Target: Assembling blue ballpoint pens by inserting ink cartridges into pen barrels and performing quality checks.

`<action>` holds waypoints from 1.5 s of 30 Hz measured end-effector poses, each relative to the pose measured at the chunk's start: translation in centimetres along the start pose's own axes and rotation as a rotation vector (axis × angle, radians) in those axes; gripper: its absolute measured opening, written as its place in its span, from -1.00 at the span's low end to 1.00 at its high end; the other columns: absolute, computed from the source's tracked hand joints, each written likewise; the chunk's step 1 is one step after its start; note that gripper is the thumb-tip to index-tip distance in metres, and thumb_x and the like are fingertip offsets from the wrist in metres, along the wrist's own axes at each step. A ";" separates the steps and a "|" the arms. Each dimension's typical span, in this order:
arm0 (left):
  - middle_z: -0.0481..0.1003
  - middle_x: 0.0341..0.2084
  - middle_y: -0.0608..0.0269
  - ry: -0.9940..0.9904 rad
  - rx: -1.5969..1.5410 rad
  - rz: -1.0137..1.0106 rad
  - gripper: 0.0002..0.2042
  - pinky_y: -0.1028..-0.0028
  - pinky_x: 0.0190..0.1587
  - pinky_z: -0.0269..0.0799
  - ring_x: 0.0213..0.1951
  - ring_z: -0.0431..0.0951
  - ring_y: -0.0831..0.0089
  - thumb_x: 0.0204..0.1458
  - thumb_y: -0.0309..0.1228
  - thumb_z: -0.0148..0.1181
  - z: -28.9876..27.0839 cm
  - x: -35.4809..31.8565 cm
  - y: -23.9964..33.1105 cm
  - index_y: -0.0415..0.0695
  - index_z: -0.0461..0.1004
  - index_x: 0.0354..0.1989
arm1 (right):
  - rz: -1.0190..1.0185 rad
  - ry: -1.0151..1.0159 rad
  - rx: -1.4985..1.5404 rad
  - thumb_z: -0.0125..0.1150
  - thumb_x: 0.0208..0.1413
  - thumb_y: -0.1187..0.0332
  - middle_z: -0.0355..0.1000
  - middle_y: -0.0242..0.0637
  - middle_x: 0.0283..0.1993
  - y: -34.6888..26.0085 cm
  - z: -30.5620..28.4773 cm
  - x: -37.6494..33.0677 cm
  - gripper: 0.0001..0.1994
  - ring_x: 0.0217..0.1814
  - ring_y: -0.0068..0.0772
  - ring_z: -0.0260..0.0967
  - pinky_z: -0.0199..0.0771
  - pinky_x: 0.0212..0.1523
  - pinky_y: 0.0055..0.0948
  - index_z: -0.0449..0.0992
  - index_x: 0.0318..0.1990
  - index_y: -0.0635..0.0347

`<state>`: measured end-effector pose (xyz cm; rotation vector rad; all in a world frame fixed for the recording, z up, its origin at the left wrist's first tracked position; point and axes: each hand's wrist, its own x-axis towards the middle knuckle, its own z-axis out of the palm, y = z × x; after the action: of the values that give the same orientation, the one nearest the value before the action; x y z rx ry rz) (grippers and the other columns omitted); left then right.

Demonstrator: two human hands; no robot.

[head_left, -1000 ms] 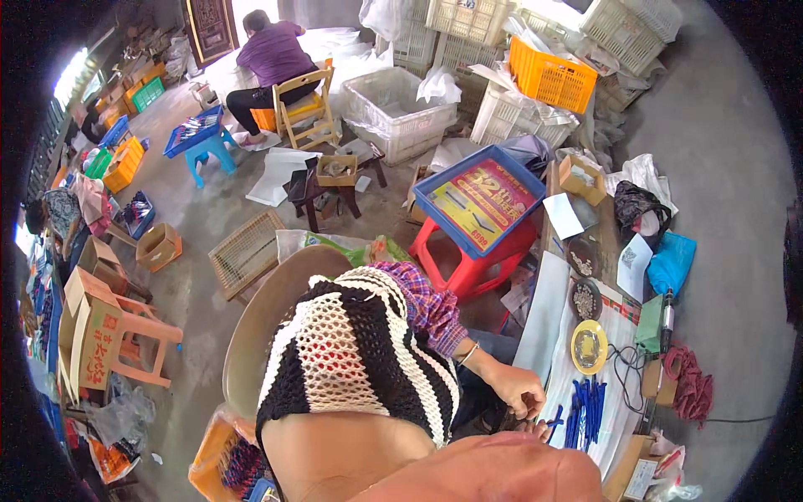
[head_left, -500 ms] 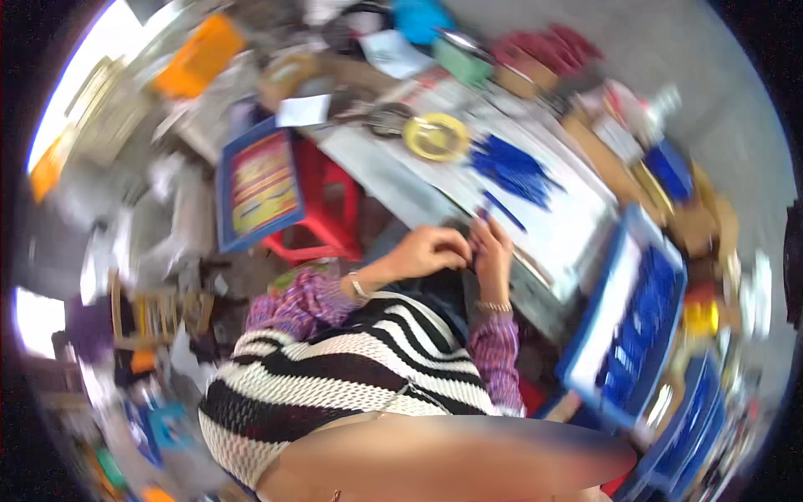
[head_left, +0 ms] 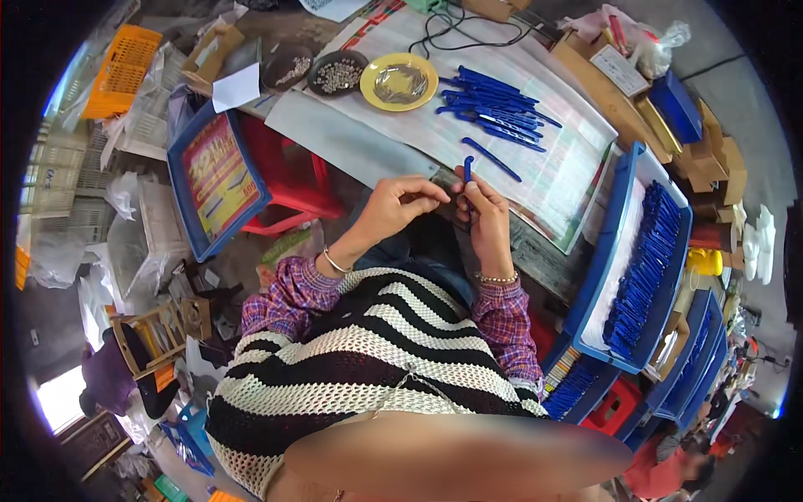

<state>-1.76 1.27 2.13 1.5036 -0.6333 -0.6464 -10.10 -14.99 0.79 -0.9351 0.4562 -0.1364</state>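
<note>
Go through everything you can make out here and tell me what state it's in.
Left hand: curled; whether it holds anything small is unclear
Right hand: closed on a blue piece
Blue pile: loosely stacked
Loose blue piece: lying apart from the pile
Yellow dish: not empty
Dark bowl: uncovered, holding small pieces
Long blue tray: uncovered, holding many blue pieces

An orange crate [head_left: 125, 71] sits at the frame's upper left. Left of centre, a blue tray [head_left: 191, 209] holding a red-and-yellow printed sheet [head_left: 219, 176] rests on a red stool [head_left: 288, 184]. A wooden chair [head_left: 152, 336] shows at lower left, a cardboard box [head_left: 604, 96] at upper right.
</note>
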 end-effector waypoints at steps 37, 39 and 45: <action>0.44 -0.51 0.15 0.094 0.340 0.275 -0.88 0.41 -0.39 0.41 -0.45 0.49 0.22 -0.11 -0.68 0.16 -0.2 4.9 -1.1 -0.23 0.39 -0.40 | -0.535 0.164 -1.473 0.26 -0.11 0.58 0.43 -0.25 -0.35 -1.0 1.1 -0.4 -0.78 -0.41 -0.21 0.44 0.42 -0.39 -0.37 0.57 -0.24 0.18; 0.43 -0.52 0.14 0.080 0.400 0.328 -0.86 0.37 -0.40 0.41 -0.44 0.48 0.19 -0.14 -0.70 0.14 -0.2 4.9 -1.0 -0.23 0.38 -0.41 | -0.547 0.157 -1.462 0.25 -0.10 0.57 0.42 -0.25 -0.36 -0.9 1.1 -0.3 -0.79 -0.44 -0.21 0.43 0.41 -0.43 -0.35 0.57 -0.25 0.15; 0.43 -0.50 0.16 -0.015 0.492 0.395 -0.87 0.33 -0.37 0.39 -0.39 0.47 0.17 -0.19 -0.69 0.09 -0.1 5.2 -1.1 -0.22 0.38 -0.43 | -0.542 0.162 -1.462 0.26 -0.10 0.54 0.36 -0.23 -0.42 -1.0 1.0 -0.2 -0.84 -0.48 -0.16 0.38 0.35 -0.46 -0.31 0.53 -0.30 0.17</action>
<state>1.92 -2.39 0.98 1.7529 -1.1239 -0.2002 -9.76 -14.78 2.14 -2.4960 0.4045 -0.3912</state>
